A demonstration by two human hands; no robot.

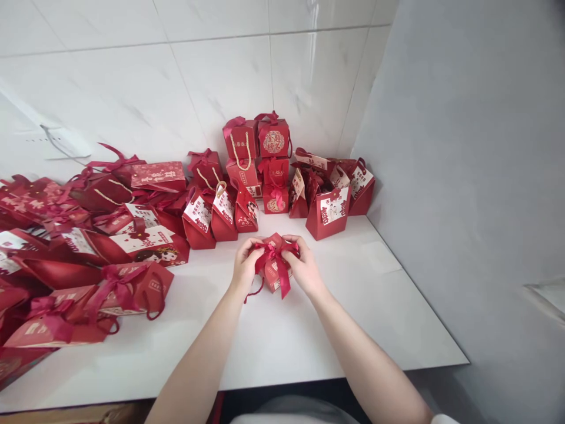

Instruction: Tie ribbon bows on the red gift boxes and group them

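Observation:
A small red gift box (274, 272) with a red ribbon bow (272, 252) on top sits on the white tabletop (353, 318) just in front of me. My left hand (245, 262) grips the box's left side, its fingers pinched on the ribbon. On the right side, my right hand (300, 263) does the same, fingertips closed on the bow. A thin red cord trails from the box toward me.
Several red gift boxes (260, 159) are stacked against the tiled wall behind. More red bags with ribbons (88, 259) lie piled on the left. A grey wall (463, 176) bounds the table on the right; the near table edge (309, 377) is close to my body.

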